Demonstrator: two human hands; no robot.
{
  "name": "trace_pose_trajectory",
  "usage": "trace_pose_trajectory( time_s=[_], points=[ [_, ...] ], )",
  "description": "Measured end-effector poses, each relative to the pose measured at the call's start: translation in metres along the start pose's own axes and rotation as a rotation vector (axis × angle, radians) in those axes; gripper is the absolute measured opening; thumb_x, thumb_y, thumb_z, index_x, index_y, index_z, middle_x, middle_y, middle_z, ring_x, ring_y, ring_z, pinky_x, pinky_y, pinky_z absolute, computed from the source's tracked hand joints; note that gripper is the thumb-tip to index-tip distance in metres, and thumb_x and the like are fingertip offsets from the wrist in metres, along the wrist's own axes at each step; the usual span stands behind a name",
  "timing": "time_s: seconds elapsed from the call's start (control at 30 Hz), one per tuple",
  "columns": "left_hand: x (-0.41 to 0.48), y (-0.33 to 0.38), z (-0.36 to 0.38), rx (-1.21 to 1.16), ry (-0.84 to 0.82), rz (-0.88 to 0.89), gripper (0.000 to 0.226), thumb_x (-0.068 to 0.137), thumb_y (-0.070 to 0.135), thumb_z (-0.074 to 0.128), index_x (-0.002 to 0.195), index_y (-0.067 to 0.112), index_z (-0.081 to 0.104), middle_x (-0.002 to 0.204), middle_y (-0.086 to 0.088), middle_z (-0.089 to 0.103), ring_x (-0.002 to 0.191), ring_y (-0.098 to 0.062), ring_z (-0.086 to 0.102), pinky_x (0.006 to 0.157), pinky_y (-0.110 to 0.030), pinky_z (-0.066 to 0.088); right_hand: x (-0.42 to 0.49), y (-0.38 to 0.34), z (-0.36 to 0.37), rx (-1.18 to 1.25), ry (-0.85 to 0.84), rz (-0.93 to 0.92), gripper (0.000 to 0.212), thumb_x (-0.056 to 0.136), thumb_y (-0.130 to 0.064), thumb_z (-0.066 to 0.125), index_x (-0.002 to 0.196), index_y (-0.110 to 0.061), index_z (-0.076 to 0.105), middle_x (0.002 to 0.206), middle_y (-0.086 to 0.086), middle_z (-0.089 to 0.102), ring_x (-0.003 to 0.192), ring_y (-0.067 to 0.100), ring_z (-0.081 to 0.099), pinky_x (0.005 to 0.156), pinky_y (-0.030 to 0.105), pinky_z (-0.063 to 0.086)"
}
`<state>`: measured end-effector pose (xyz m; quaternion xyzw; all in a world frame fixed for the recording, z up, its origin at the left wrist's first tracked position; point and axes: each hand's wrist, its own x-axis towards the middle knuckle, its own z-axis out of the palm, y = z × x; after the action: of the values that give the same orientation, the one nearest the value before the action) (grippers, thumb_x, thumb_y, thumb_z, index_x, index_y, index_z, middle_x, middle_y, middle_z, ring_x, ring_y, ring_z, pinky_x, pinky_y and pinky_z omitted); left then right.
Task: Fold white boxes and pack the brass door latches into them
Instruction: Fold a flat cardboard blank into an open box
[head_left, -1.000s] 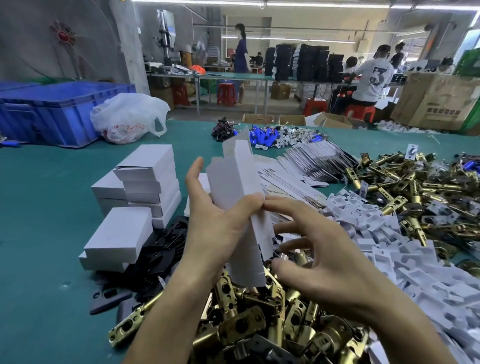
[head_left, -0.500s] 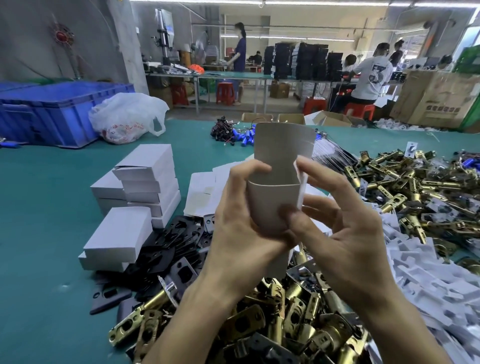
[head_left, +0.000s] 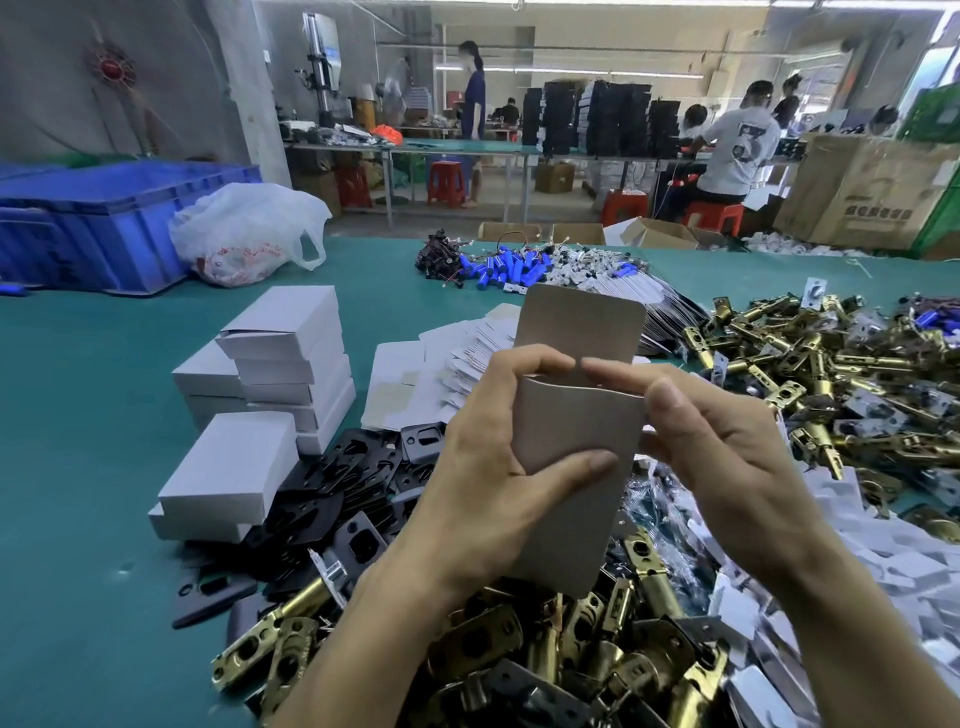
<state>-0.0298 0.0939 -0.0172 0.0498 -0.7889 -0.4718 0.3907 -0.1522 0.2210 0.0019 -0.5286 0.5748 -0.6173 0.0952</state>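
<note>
Between both hands I hold an unfolded box blank (head_left: 576, 415), upright, its grey-brown inner side facing me and its top flap standing up. My left hand (head_left: 493, 467) grips the blank's left edge, thumb across the front. My right hand (head_left: 727, 457) pinches its right edge, fingertips at the top fold. Brass door latches (head_left: 545, 649) lie heaped below my hands, and another heap of brass latches (head_left: 831, 374) spreads at the right. Folded white boxes (head_left: 280, 358) are stacked at the left, with flat white box blanks (head_left: 447, 358) behind my hands.
Black metal plates (head_left: 343, 483) lie between the folded boxes and the latches. White plastic inserts (head_left: 857, 561) are piled at the right. Blue batteries with wires (head_left: 519, 267), a white plastic bag (head_left: 244, 234) and a blue crate (head_left: 104, 218) sit farther back on the green table (head_left: 78, 467).
The blank went from edge-on and slanted to upright, its inner side facing me. My hands shifted to its two side edges and the top flap now stands higher.
</note>
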Motion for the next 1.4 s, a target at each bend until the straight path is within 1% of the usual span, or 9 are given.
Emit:
trace_pose_trajectory(
  time_s=[0.17,0.27,0.33,0.63,0.77,1.1,1.2,1.3,1.4],
  points=[
    [0.002,0.003,-0.005,-0.071,0.002,0.000,0.048,0.081,0.021,0.079,0.114,0.046,0.056,0.102,0.016,0.069,0.084,-0.009,0.070,0.072,-0.030,0.061,0.000,-0.006,0.000,0.112,0.011,-0.007,0.027,0.089,-0.014,0.058,0.114,-0.018,0.068,0.106,-0.006,0.076,0.099,0.013,0.072,0.082,0.025,0.058],
    [0.002,0.007,-0.007,-0.077,-0.005,0.032,0.044,0.084,0.017,0.077,0.113,0.044,0.058,0.104,0.021,0.069,0.085,-0.005,0.070,0.071,-0.023,0.059,0.000,-0.007,0.002,0.106,0.087,-0.060,0.026,0.083,-0.020,0.067,0.109,-0.024,0.071,0.102,-0.002,0.076,0.088,0.023,0.073,0.081,0.034,0.060],
    [0.003,0.010,-0.007,-0.091,-0.004,0.059,0.043,0.084,0.016,0.077,0.113,0.041,0.059,0.106,0.023,0.068,0.086,-0.004,0.070,0.071,-0.020,0.058,0.001,-0.010,0.004,0.136,0.117,-0.105,0.028,0.080,-0.027,0.073,0.107,-0.034,0.069,0.105,-0.003,0.074,0.083,0.018,0.071,0.077,0.029,0.059],
    [0.003,0.011,-0.007,-0.117,0.060,0.116,0.049,0.080,0.015,0.081,0.113,0.045,0.060,0.104,0.018,0.070,0.079,-0.007,0.071,0.066,-0.022,0.058,0.002,-0.007,0.004,0.266,0.131,0.008,0.069,0.071,-0.016,0.075,0.131,-0.035,0.048,0.094,0.000,0.074,0.082,0.013,0.072,0.074,0.025,0.059],
    [0.003,0.008,-0.005,-0.283,0.060,0.072,0.063,0.077,0.009,0.083,0.113,0.050,0.051,0.100,-0.004,0.075,0.075,-0.015,0.074,0.061,-0.028,0.059,0.002,-0.009,0.005,0.270,0.042,-0.018,0.050,0.075,-0.026,0.070,0.121,-0.040,0.058,0.098,-0.001,0.074,0.086,0.013,0.071,0.075,0.025,0.057],
    [0.003,0.007,-0.004,-0.350,0.043,0.096,0.053,0.074,0.000,0.084,0.098,0.041,0.060,0.095,-0.001,0.075,0.076,-0.012,0.073,0.061,-0.026,0.058,0.000,-0.012,0.003,0.201,-0.011,-0.127,0.041,0.083,-0.005,0.067,0.104,-0.039,0.060,0.104,0.010,0.064,0.082,0.020,0.067,0.071,0.031,0.055],
    [0.002,0.008,-0.004,-0.342,0.039,0.083,0.046,0.073,0.008,0.084,0.097,0.039,0.060,0.093,-0.001,0.074,0.075,-0.012,0.072,0.061,-0.025,0.057,-0.001,-0.014,0.001,0.126,-0.028,-0.153,0.041,0.087,-0.008,0.064,0.111,-0.040,0.058,0.110,0.000,0.066,0.091,0.022,0.067,0.075,0.036,0.056],
    [0.002,0.009,-0.004,-0.271,0.040,0.053,0.033,0.075,0.025,0.080,0.096,0.042,0.060,0.089,0.002,0.072,0.072,-0.005,0.068,0.059,-0.021,0.054,0.000,-0.014,0.000,-0.053,-0.044,-0.175,0.049,0.093,-0.010,0.057,0.128,-0.046,0.055,0.130,-0.009,0.062,0.117,0.020,0.062,0.094,0.049,0.052],
    [0.003,0.008,-0.004,-0.258,0.044,0.042,0.024,0.079,0.033,0.074,0.095,0.047,0.062,0.089,0.002,0.071,0.071,-0.004,0.067,0.060,-0.021,0.053,-0.001,-0.013,0.000,-0.005,-0.041,-0.162,0.062,0.094,-0.010,0.056,0.138,-0.052,0.043,0.125,-0.009,0.065,0.104,0.019,0.068,0.089,0.042,0.057]
  ],
)
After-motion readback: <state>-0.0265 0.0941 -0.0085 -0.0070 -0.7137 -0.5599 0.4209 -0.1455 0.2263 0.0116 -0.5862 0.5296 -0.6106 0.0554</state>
